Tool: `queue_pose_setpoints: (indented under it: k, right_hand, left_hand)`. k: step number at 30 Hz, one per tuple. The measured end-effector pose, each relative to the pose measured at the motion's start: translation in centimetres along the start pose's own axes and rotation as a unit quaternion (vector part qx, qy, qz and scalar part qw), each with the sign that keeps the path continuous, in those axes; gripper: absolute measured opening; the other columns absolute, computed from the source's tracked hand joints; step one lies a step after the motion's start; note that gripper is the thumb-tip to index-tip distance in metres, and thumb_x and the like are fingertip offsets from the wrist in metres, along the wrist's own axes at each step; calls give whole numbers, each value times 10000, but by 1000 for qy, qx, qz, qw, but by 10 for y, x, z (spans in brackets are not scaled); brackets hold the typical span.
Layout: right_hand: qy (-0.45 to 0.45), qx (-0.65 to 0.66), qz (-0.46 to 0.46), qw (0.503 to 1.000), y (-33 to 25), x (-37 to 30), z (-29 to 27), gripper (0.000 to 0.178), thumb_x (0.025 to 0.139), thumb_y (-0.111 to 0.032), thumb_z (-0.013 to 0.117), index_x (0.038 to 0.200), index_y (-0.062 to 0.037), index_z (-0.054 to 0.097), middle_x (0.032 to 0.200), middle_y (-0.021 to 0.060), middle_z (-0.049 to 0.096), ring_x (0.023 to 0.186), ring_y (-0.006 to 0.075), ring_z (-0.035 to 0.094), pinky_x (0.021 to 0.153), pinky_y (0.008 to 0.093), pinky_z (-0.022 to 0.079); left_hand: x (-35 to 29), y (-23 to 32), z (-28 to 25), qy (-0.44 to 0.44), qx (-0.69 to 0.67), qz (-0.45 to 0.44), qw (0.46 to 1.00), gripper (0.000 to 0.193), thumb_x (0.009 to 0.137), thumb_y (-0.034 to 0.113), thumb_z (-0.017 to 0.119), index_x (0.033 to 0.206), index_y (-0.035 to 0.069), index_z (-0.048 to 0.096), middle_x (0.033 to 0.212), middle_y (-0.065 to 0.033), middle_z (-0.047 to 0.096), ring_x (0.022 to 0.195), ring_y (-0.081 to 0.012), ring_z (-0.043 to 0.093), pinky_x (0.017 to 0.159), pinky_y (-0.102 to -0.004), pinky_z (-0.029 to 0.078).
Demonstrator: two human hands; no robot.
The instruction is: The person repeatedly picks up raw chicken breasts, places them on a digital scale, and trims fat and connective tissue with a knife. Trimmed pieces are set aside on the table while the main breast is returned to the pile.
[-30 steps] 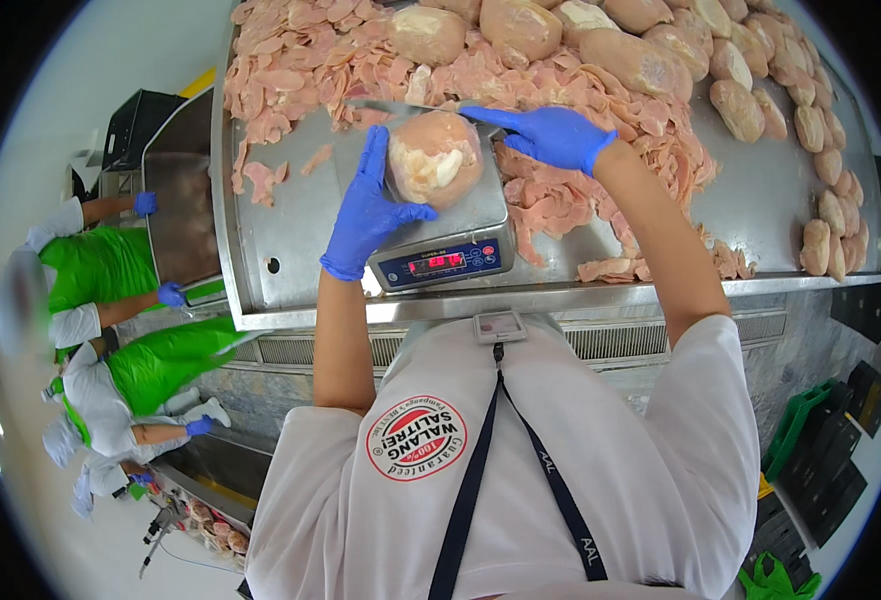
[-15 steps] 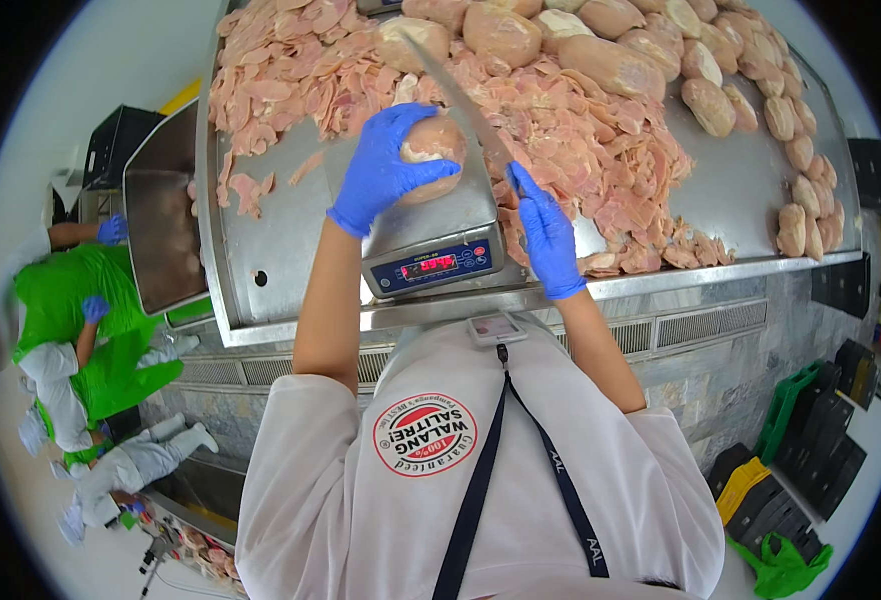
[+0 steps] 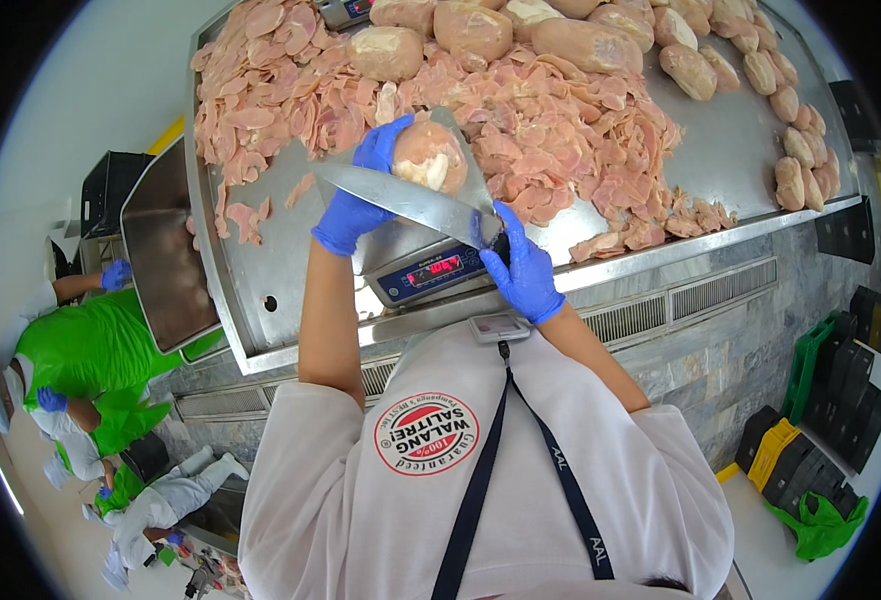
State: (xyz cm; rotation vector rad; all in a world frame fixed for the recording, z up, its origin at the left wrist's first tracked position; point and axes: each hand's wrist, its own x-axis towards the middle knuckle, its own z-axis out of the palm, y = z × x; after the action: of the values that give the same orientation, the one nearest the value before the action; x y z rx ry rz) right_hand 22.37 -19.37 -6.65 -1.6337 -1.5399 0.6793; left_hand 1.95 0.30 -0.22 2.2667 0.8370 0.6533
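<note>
Meat slices [image 3: 245, 220] lie loose at left on the steel table [image 3: 301, 265]. Left hand [image 3: 354, 213], blue glove: fingers side by side, cupped along the left of a rounded meat block [image 3: 429, 150]. Thumb sits behind the blade, so can't tell if it closes the grip. Knife [image 3: 409, 203] crosses in front of that hand, blade flat-side visible, tip out to the left.

Block is on the scale [image 3: 427, 272], over its pan, pale patch showing. Guess: fairly heavy for one hand, firm but giving a little, wet and slick, not fragile. Best hold is a wide cup round its fattest part, palm low; a fingertip pinch likely skids. Pale patch may be slicker.

Right hand [image 3: 524, 270]: fingers curled round the knife handle, thumb opposing. Wet gloves could slip toward the blade, so keep hold back on the handle.

Further right: slice heap [image 3: 571, 125], then whole pieces [image 3: 791, 180].
</note>
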Motion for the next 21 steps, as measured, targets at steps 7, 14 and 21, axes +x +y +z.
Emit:
queue_pose_setpoints:
  k: [7,14,21]
  right_hand:
    - [4,-102,-64,993,-12,36,-6,761,930,-395,625,1523,-56,288,884,204,667,737,386,655,626,466,518]
    - [-27,-141,-80,986,-44,83,-3,750,937,-466,593,1516,-81,313,701,157,650,567,341,631,513,440,486]
    - [-4,-133,-66,989,-47,92,1,675,972,-456,539,1516,-124,318,809,195,681,636,365,657,556,445,512]
  left_hand:
    - [-10,13,8,34,19,-31,999,937,704,354,843,1463,62,376,1418,-164,442,1315,-326,450,1111,-413,366]
    - [-9,15,12,60,-174,-66,981,1017,613,285,938,1442,71,391,1376,-128,477,1298,-259,469,1100,-418,394]
    - [-7,14,19,85,-226,-103,965,1004,619,298,945,1428,41,410,1276,-119,569,1206,-226,549,1049,-390,439]
